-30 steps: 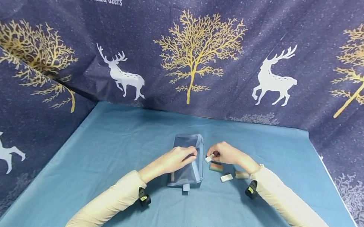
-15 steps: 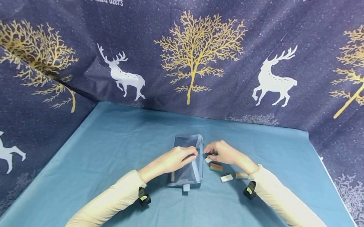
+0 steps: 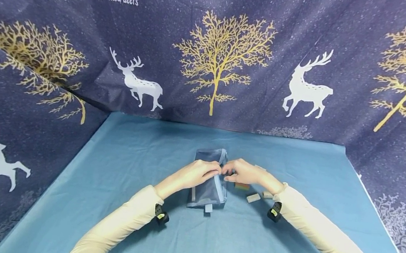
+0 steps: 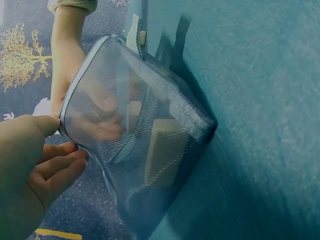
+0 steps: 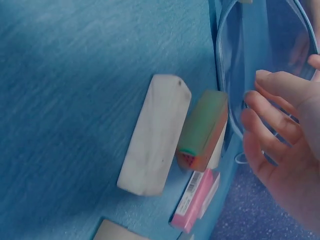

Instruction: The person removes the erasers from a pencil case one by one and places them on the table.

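A blue mesh zip pouch (image 3: 204, 194) lies mid-table with its zipped mouth facing right. My left hand (image 3: 197, 172) pinches the pouch's rim between thumb and fingers, holding the mouth apart in the left wrist view. At that mouth is my right hand (image 3: 243, 173), its fingers (image 5: 272, 112) loosely extended with nothing visible between them. Through the mesh in the left wrist view a pale block (image 4: 165, 152) shows; I cannot tell if it is inside. Beside the pouch lie a white eraser-like block (image 5: 155, 135), a green and orange block (image 5: 204, 127) and a pink-sleeved eraser (image 5: 192, 200).
In the head view, a white block (image 3: 253, 198) and a beige one (image 3: 267, 195) lie near the right wrist. Another pale piece (image 3: 260, 167) shows behind the right hand. Blue cloth (image 3: 140, 144) covers the table, and a dark patterned curtain (image 3: 251, 102) hangs behind.
My right hand has moved left from beside the loose blocks to the pouch's mouth. A dark item seen under its fingers earlier no longer shows. The left hand keeps its hold on the rim.
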{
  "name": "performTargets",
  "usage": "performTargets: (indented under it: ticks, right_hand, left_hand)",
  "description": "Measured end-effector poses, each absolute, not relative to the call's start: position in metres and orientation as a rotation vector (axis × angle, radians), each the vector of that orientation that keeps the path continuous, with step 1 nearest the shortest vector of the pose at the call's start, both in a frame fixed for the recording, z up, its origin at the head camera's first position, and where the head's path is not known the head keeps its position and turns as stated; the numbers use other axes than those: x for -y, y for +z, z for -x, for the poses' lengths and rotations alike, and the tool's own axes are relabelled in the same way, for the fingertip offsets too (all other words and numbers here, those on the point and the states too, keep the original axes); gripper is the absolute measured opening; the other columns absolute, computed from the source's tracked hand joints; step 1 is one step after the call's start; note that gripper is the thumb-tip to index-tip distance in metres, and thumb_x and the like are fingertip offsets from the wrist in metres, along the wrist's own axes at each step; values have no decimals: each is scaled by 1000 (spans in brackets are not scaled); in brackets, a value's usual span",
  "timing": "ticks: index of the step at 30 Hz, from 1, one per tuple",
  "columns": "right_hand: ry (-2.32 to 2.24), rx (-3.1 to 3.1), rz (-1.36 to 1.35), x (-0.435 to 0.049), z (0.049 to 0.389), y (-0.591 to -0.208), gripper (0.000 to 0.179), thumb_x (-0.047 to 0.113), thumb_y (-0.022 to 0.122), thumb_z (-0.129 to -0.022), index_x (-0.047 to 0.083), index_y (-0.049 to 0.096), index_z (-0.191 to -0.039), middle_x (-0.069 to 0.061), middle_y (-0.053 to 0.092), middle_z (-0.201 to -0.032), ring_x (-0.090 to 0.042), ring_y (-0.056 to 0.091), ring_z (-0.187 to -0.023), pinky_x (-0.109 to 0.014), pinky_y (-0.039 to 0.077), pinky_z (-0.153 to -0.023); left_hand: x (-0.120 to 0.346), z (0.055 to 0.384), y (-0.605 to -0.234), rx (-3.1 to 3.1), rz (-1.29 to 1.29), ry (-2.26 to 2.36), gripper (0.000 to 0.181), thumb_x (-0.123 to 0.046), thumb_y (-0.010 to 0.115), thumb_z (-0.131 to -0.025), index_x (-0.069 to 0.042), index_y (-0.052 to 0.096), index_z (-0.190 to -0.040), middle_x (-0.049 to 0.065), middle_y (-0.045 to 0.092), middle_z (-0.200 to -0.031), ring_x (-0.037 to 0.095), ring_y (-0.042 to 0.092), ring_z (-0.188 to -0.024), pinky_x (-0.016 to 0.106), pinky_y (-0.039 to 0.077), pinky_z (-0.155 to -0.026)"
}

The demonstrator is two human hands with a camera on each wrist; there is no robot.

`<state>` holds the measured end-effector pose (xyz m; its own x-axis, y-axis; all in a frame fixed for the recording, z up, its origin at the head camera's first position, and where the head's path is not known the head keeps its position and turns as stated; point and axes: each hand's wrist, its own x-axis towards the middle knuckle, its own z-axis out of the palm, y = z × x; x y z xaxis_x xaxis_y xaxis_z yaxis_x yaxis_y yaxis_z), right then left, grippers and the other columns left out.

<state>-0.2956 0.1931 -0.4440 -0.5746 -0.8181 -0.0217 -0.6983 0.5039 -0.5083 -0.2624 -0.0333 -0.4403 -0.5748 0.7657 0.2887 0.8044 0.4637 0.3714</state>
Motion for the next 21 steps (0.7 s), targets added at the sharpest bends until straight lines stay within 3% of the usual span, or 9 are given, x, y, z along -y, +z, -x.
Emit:
performTargets:
  ticks: [13, 18, 21]
  right_hand:
    - [-580, -2423, 1332, -177, 288, -450, 15, 21, 68, -81, 16, 66, -95, 3, 65, -76, -3, 53, -62, -16, 44, -59]
    - [-635, -2351, 1281, -171, 285, -453, 5, 17, 69, -78, 15, 64, -78, 3, 63, -62, 0, 43, -47, -15, 39, -49]
    - [-675, -2317, 1284, -169, 285, -455, 8, 14, 69, -77, 15, 63, -72, 3, 64, -61, 3, 45, -48, -14, 40, -50]
  left_hand:
    - [31, 260, -442, 2592, 1358, -764, 21, -23, 44, -97, -18, 64, -103, -11, 63, -96, -1, 53, -71, 14, 45, -67]
    - [31, 259, -442, 2580, 1346, -762, 19, -22, 45, -96, -21, 63, -102, -11, 63, -95, -1, 51, -67, 12, 43, -64]
    - [31, 259, -442, 2575, 1337, -764, 19, -22, 45, -96, -20, 63, -102, -11, 63, -94, -1, 51, -67, 12, 43, -63]
